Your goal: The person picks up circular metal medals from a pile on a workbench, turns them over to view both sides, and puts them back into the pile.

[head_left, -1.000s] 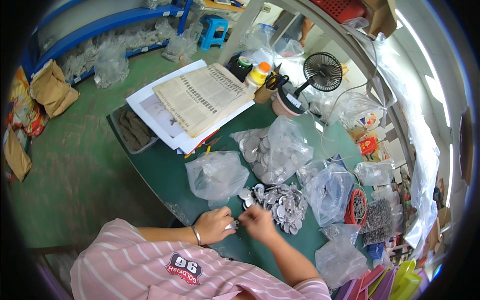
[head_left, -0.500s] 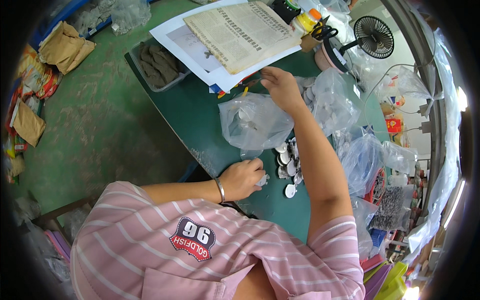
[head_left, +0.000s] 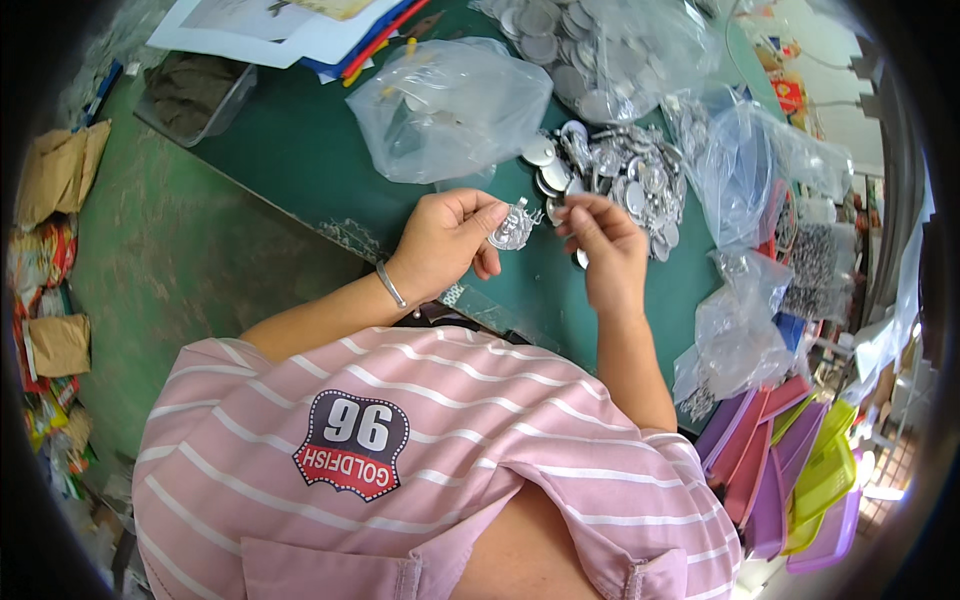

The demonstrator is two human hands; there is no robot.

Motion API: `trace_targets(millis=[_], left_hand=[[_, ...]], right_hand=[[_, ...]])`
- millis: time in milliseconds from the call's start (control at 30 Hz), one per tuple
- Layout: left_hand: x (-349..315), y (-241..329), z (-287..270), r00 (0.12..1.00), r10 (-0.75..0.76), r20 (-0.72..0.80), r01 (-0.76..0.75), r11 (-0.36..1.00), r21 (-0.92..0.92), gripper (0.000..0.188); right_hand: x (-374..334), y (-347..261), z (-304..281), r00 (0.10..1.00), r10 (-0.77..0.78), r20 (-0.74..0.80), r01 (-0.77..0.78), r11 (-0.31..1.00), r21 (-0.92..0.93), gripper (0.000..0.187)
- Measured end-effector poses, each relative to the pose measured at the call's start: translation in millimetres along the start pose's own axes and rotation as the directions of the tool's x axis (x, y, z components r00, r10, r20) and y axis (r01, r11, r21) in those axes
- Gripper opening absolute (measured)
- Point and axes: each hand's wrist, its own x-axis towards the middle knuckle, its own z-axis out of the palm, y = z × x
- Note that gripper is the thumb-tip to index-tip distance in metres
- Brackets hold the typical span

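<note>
Silver medallion [head_left: 511,231]: Hold, Hazards and Clearances

Head view. Directions are read from the medallion, with twelve o'clock toward the upper edge of the view. The medallion is held at the near side of the green tabletop [head_left: 548,305]. The left hand [head_left: 450,238], at nine o'clock, pinches its rim between thumb and forefinger. The right hand [head_left: 606,242], at three o'clock, has its fingers curled toward the thumb; blur hides the tips, so whether they grip a part cannot be told.

Hazards (judged). The rim-only pinch may slip if the piece is pushed off-centre. A dropped piece could mix with the pile of silver discs [head_left: 640,190], between two and three o'clock. Thin prongs project from the medallion toward two o'clock and could snag or bend if knocked. Right-hand knuckles drifting toward the pile could scatter loose discs.

Edges and room. The worn table edge runs from ten o'clock to seven, close below the left wrist; a piece released there could fall off. A clear plastic bag [head_left: 455,115] limits movement at eleven o'clock, and a bag of grey discs [head_left: 570,55] between twelve and one. The widest nearby working room is the tabletop strip at five o'clock.
</note>
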Motion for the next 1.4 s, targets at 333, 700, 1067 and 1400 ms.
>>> trace_targets(millis=[333,700,1067,1400], left_hand=[[-4,0,25,0.999,-0.034,0.040,0.030,0.995,0.100,0.022],[2,-5,43,0.999,0.010,0.053,-0.021,0.979,0.203,0.021],[3,2,48,0.993,-0.115,0.039,0.108,0.983,0.146,0.024],[4,-1,44,0.995,-0.072,0.064,0.055,0.972,0.229,0.020]], right_hand=[[-36,18,0,0.998,0.020,0.064,-0.030,0.986,0.164,0.020],[-39,19,-17,0.999,-0.010,0.046,-0.003,0.966,0.259,0.018],[-39,20,-21,0.999,-0.016,0.046,0.002,0.955,0.298,0.019],[-39,17,-20,0.998,0.017,0.055,-0.030,0.967,0.252,0.017]])
